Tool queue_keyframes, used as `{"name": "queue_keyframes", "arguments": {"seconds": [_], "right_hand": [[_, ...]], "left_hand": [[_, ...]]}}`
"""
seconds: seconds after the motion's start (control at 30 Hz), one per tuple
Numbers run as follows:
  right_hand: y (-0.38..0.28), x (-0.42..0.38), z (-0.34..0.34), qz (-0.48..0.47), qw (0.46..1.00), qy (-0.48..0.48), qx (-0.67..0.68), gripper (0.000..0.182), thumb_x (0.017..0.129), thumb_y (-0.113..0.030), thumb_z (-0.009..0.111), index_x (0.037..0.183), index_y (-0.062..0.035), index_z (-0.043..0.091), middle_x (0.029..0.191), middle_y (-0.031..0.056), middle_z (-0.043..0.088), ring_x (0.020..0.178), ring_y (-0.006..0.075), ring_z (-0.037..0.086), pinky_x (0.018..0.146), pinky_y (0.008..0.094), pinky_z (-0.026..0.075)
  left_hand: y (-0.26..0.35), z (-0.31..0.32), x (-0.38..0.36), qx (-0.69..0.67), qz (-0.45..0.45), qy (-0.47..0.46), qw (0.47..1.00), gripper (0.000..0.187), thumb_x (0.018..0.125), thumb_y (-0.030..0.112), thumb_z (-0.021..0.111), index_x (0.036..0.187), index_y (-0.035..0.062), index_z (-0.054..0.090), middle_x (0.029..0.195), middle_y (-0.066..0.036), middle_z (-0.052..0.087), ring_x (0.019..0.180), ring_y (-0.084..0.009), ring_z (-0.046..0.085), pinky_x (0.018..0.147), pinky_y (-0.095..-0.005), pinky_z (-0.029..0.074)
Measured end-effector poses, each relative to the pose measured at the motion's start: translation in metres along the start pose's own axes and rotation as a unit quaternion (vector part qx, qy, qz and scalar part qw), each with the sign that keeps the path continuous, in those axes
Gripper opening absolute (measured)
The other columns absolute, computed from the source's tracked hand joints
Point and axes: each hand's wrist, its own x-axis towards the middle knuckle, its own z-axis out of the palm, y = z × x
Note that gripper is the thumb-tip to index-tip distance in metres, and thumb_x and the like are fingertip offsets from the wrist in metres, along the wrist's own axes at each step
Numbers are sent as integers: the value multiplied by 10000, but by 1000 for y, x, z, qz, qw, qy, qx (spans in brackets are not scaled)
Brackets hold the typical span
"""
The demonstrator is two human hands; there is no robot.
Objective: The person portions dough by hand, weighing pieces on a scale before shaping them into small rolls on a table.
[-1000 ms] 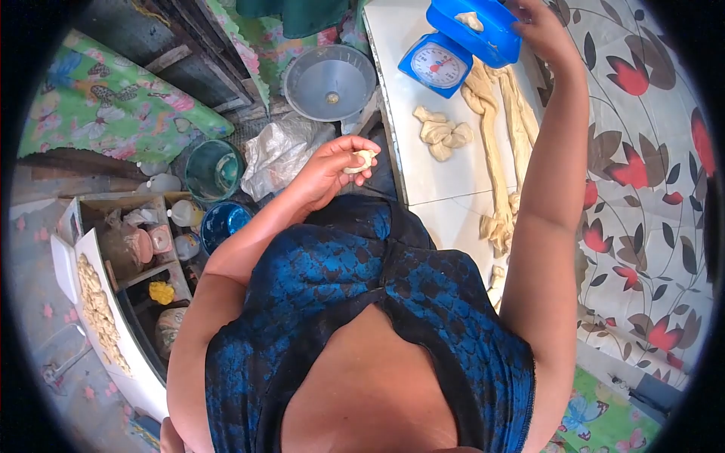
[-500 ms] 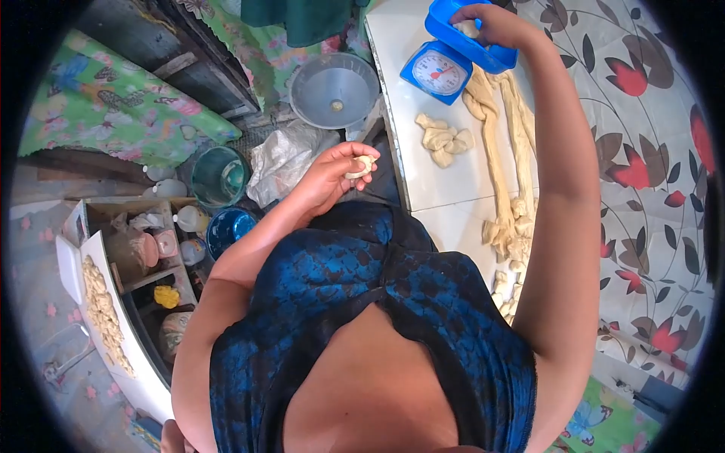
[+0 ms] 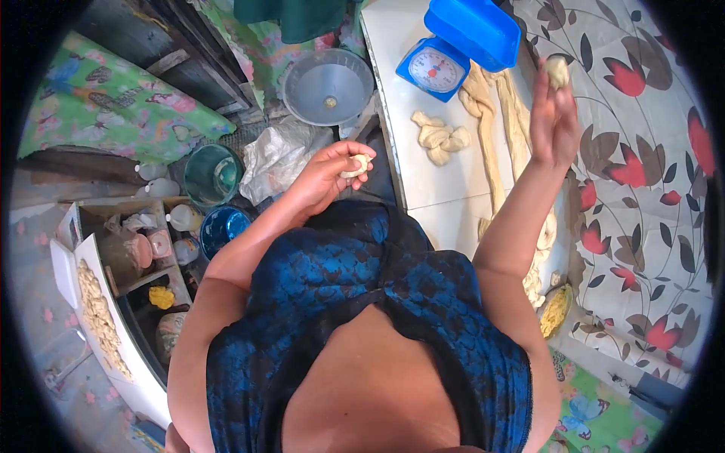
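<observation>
Dough [image 3: 357, 166] is shown in both hands and on the white table [image 3: 449, 226]. Nearest the body, one bowl [image 3: 569, 297] of yellow shreds lies beside the table's near end, near small dough pieces [image 3: 535, 291] too crowded and overlapped to count. One left hand [image 3: 328, 172], in front of the torso, pinches one lump between thumb and curled fingers. To the left, one white board [image 3: 142, 394] bears many more uncounted pieces; farther on stand two buckets, one blue [image 3: 225, 226] and one green [image 3: 214, 175]. Two long dough strands [image 3: 483, 124] run along the table, partly hidden by the forearm, beside one cluster [image 3: 440, 139] of overlapping pieces. One right hand [image 3: 556, 121], raised right of the strands, has one lump [image 3: 557, 73] at its extended fingertips; thumb pressure cannot be told. Farthest are one grey basin [image 3: 329, 75] containing one small lump and one blue dial scale [image 3: 434, 69] with one blue pan [image 3: 476, 32].
</observation>
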Motion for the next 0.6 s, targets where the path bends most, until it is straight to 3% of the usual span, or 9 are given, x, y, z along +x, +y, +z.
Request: {"name": "queue_keyframes", "arguments": {"seconds": [0.1, 0.17, 0.23, 0.27, 0.37, 0.4, 0.53, 0.6], "right_hand": [[15, -57, -19, 11, 990, 99, -98, 465, 774, 26, 569, 1204, 52, 393, 1173, 193, 463, 1042, 220, 501, 961, 281, 411], [18, -92, -45, 87, 982, 164, 23, 407, 805, 3, 551, 1190, -2, 420, 1139, 189, 492, 899, 191, 559, 823, 254, 496], [25, -121, -50, 119, 974, 191, -2, 347, 836, -27, 533, 1165, -66, 429, 1094, 192, 520, 815, 187, 576, 708, 252, 523], [29, -134, -43, 113, 956, 265, -49, 282, 850, -24, 469, 1117, -106, 430, 1013, 200, 555, 687, 178, 580, 594, 263, 519], [29, -168, -64, 150, 962, 222, -53, 245, 843, -6, 397, 1065, -106, 425, 939, 209, 580, 555, 180, 553, 500, 278, 499], [30, -173, -61, 147, 943, 292, -55, 233, 815, -7, 371, 1018, -93, 445, 876, 212, 588, 453, 185, 510, 439, 301, 479], [31, -186, -74, 111, 942, 307, -72, 260, 796, -1, 402, 1040, -64, 464, 943, 207, 572, 565, 195, 545, 528, 310, 505], [32, -184, -73, 32, 909, 395, -130, 329, 795, 7, 425, 1121, -29, 450, 1035, 193, 537, 771, 183, 558, 688, 283, 504]], "left_hand": [[0, 1, 1, -4, -13, -8, 1000, 208, 844, 77, 500, 1037, 10, 537, 880, -50, 546, 744, -105, 516, 653, -230, 428], [-2, 3, 3, -7, -20, -16, 1000, 205, 845, 77, 500, 1035, 10, 537, 878, -49, 546, 742, -103, 515, 652, -230, 428], [-4, 4, 5, 3, -14, -26, 1000, 202, 845, 81, 500, 1031, 10, 537, 877, -48, 545, 738, -100, 513, 651, -229, 429], [-5, 5, 6, 6, -21, -27, 999, 199, 849, 88, 498, 1029, 12, 538, 874, -45, 544, 739, -96, 511, 650, -229, 428], [-6, 7, 7, 19, -38, -27, 999, 195, 853, 93, 497, 1028, 17, 540, 871, -40, 542, 737, -92, 508, 651, -228, 425], [-7, 7, 7, 19, -43, -27, 999, 195, 853, 93, 497, 1028, 17, 540, 871, -40, 542, 737, -92, 508, 651, -228, 425], [-11, 9, 8, 21, -45, -29, 998, 198, 847, 93, 498, 1025, 18, 536, 871, -42, 537, 724, -99, 500, 647, -234, 421], [-11, 9, 7, 25, -44, -24, 998, 204, 840, 94, 500, 1025, 12, 530, 874, -51, 536, 715, -108, 497, 640, -239, 418]]}}
